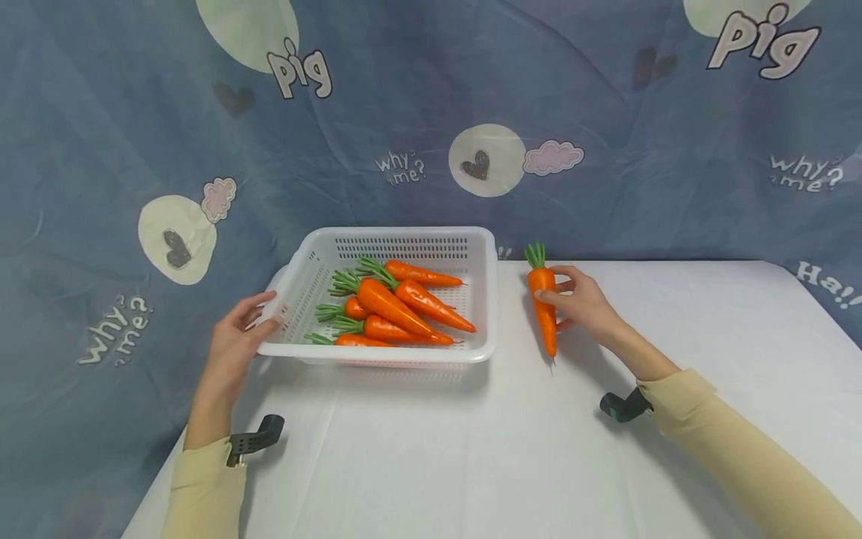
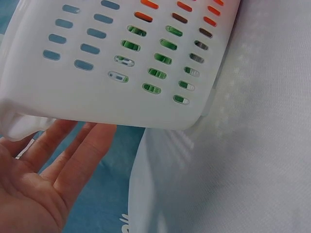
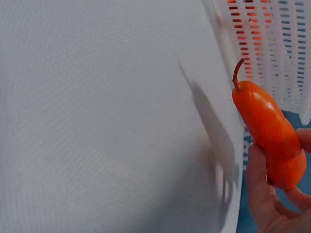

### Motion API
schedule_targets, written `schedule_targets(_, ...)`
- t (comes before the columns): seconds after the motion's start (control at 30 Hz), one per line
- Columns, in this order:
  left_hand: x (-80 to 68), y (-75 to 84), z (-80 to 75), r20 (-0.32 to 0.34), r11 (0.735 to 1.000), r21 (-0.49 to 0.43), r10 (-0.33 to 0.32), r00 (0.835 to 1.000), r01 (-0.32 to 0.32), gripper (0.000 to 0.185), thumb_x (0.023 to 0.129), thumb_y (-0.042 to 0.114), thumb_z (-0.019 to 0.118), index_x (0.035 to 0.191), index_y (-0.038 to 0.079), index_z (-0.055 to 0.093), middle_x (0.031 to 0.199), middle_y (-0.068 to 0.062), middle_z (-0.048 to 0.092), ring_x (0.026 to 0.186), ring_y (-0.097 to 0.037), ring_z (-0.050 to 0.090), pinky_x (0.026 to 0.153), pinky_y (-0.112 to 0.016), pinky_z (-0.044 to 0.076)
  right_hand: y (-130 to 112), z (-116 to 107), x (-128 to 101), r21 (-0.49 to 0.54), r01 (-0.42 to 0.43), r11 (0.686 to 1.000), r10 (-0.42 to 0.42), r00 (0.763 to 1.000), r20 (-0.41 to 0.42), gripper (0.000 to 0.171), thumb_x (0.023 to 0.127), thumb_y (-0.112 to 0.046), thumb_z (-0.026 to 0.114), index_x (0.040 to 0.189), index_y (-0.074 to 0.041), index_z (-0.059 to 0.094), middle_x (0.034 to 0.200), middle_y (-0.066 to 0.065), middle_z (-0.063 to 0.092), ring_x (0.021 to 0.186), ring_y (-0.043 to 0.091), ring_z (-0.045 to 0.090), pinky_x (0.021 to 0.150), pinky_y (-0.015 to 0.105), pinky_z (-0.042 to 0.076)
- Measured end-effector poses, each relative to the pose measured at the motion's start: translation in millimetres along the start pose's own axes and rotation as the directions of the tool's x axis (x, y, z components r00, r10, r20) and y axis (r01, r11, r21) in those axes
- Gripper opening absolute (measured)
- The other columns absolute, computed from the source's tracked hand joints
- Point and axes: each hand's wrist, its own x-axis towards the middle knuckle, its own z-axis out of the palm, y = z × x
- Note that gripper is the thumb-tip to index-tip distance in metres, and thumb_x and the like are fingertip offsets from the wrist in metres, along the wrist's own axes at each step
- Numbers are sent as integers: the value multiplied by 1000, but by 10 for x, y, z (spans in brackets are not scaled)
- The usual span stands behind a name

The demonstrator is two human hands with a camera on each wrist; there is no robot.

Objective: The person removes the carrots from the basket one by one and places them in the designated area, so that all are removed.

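A white plastic basket (image 1: 397, 352) with slotted walls stands toward the back of the table, left of centre. Several orange carrots (image 1: 390, 305) with green stem tops lie inside it. My left hand (image 1: 232, 340) grips the basket's left rim, and the left wrist view shows its fingers (image 2: 82, 160) reaching along the outside wall. To the right of the basket, my right hand (image 1: 582, 303) pinches a single carrot (image 1: 544, 311) between thumb and fingers. This carrot hangs above the table, green top toward the back and thin tip toward the front.
A white cloth covers the table (image 1: 404, 464). Behind it hangs a blue patterned curtain (image 1: 377, 97), which also drops along the left side. Each wrist wears a black camera mount, one on the left (image 1: 259, 438) and one on the right (image 1: 626, 404).
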Motion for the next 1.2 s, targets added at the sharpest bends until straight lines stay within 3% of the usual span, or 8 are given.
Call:
schedule_targets(0.33,20,-15,-7,6,1000,-11,3,1000,-3,55,95,19,64,147,14,46,128,-5,56,94,-7,57,66,-25,46,47,39,74,-98,-37,994,41,998,37,69,94,-25,65,148,1,30,129,30,46,93,34,61,73,42,56)
schedule_targets(0.67,3,-6,-5,9,1000,-10,10,1000,-10,54,95,21,64,146,16,48,122,-1,58,96,-8,57,67,-25,48,105,85,119,-165,-65,984,73,996,44,68,93,-27,67,144,3,34,120,27,51,80,25,61,68,35,56)
schedule_targets(1.2,25,-20,-6,14,1000,-15,3,1000,-2,55,95,21,64,147,16,47,125,-3,58,95,-8,58,66,-25,48,110,100,95,-168,-75,983,82,996,33,69,93,-28,66,144,4,31,127,27,48,91,31,61,70,34,56)
